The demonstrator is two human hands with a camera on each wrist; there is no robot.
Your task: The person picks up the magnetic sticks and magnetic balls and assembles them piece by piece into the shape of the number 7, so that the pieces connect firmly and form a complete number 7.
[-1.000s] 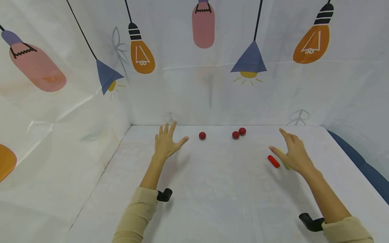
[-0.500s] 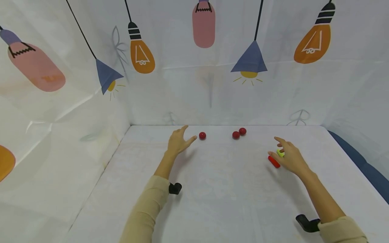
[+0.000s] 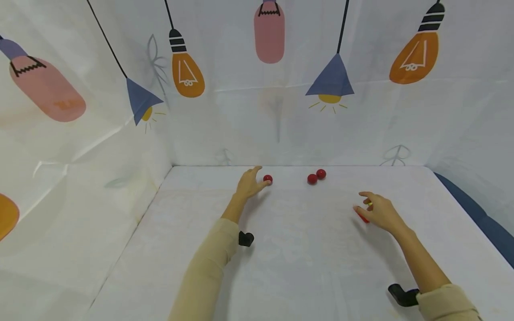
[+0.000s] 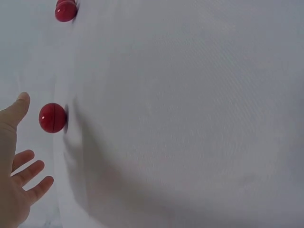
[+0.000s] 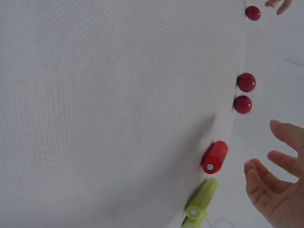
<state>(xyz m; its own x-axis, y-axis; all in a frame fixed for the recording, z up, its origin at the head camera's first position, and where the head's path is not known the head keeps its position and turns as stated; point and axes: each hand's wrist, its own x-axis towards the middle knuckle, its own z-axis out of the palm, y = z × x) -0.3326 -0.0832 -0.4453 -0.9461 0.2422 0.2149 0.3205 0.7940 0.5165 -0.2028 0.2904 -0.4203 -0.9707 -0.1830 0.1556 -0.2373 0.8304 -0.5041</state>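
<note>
My left hand [image 3: 250, 183] reaches over the far side of the white table with thumb and fingers spread. A glossy red ball [image 4: 52, 118] lies by its thumb; the left wrist view shows a gap between them. At the right, my right hand [image 3: 382, 213] hovers with loosely bent fingers and nothing in its grasp. Beneath it in the head view lies a red cylinder [image 3: 364, 219], partly covered by the thumb. The right wrist view shows this red cylinder beside a lime-green cylinder [image 5: 202, 198], with a second green one [image 5: 192, 222] cut by the frame's edge.
Two more red balls [image 3: 312, 179] sit side by side near the table's back edge, between the hands. A white sheet printed with lamps [image 3: 277, 116] hangs behind the table [image 3: 305, 249] and along its left. Something dark blue [image 3: 474, 205] shows past the right edge.
My left hand has moved right and slightly away to the single red ball, its thumb now overlapping it. My right hand has shifted slightly left and nearer, over the red cylinder, fingers bending.
</note>
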